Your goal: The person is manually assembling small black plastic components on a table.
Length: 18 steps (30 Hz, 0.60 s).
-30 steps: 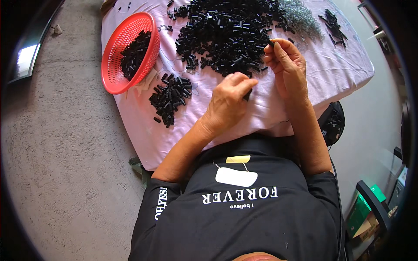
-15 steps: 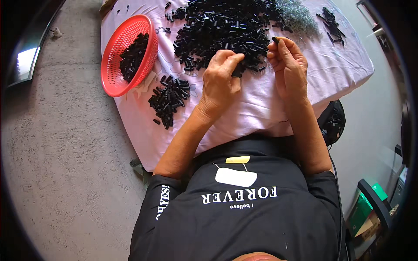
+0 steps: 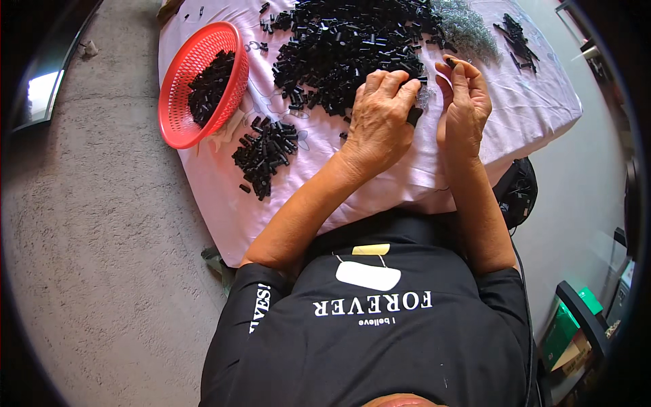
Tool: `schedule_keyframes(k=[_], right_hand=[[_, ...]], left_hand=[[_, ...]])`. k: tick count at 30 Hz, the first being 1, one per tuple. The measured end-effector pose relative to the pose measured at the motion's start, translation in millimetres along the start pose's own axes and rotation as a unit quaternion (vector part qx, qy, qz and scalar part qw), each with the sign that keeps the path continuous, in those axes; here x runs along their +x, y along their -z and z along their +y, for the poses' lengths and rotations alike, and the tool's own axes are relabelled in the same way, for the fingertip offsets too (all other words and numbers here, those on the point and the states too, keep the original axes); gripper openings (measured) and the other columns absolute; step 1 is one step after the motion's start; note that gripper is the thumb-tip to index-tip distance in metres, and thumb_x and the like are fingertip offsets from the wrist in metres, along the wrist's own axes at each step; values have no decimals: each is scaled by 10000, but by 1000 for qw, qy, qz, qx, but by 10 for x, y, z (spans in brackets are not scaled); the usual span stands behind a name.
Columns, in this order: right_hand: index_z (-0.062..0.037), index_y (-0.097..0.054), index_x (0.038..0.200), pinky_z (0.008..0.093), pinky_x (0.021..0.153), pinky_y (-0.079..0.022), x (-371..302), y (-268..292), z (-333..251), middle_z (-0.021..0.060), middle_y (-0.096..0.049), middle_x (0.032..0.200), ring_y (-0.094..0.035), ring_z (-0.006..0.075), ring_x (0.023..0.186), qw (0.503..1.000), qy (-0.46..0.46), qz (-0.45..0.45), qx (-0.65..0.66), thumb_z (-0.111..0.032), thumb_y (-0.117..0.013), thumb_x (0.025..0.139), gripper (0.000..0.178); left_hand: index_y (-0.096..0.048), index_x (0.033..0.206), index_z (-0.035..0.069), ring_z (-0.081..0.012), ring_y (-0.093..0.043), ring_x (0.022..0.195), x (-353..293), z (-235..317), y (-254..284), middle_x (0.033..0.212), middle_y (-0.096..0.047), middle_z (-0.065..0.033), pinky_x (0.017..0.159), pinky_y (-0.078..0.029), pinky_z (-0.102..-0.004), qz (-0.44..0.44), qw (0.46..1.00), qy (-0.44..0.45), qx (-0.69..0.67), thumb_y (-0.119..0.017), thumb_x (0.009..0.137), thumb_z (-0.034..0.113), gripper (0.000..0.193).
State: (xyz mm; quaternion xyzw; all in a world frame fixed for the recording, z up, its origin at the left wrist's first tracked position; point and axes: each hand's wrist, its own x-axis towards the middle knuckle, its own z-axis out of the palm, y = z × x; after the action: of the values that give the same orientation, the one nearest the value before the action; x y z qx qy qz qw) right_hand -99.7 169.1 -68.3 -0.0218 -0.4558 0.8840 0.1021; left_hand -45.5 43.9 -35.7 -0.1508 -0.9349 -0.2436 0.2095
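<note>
Watching from the remote head view: left hand (image 3: 382, 115) is curled over the near-right edge of the black heap (image 3: 346, 41). A black piece (image 3: 415, 117) shows on its thumb side; I can't tell if it's gripped. Right hand (image 3: 466, 102) pinches a small black part (image 3: 450, 62) between thumb and finger, near the silvery pile (image 3: 469, 30). I read this as piece-by-piece handling. Next move probably calls for a steady right pinch and a single-part left pick.

rough grey floor (image 3: 122, 237), green box (image 3: 561, 334)
</note>
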Motion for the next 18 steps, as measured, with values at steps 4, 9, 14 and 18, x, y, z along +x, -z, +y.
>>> schedule_keyframes(k=[4,9,14,18], right_hand=[[-12,-618,1098,246,873,-504,3,-19,23,76,-646,1118,-623,121,992,1000,13,-1,-10,-131,-581,999,160],[16,-626,1101,216,899,-469,-3,-2,42,93,-604,1234,-577,103,1022,996,10,-29,-83,-106,-598,986,170],[22,-633,1029,208,885,-477,-29,-6,59,106,-599,1263,-580,106,1022,994,4,-43,-99,-102,-603,979,137],[24,-636,1034,210,871,-490,-42,-46,40,89,-606,1252,-585,100,1012,995,-15,-60,-77,-95,-599,981,135]], left_hand=[[-631,1192,42,-369,-500,1197,70,27,-110,1259,-573,-165,1020,-409,-460,-12,1000,-16,11,-626,641,13,552],[-634,1145,80,-355,-485,1210,144,8,-238,1287,-554,-141,992,-406,-455,-12,998,-45,41,-662,651,64,495],[-636,1036,98,-314,-528,1036,78,12,-145,1117,-557,-100,862,-423,-441,-55,998,-18,24,-670,635,45,406],[-644,1053,111,-304,-551,1016,-70,-36,-51,1099,-558,-94,866,-423,-431,-55,998,-33,5,-662,626,-1,442]])
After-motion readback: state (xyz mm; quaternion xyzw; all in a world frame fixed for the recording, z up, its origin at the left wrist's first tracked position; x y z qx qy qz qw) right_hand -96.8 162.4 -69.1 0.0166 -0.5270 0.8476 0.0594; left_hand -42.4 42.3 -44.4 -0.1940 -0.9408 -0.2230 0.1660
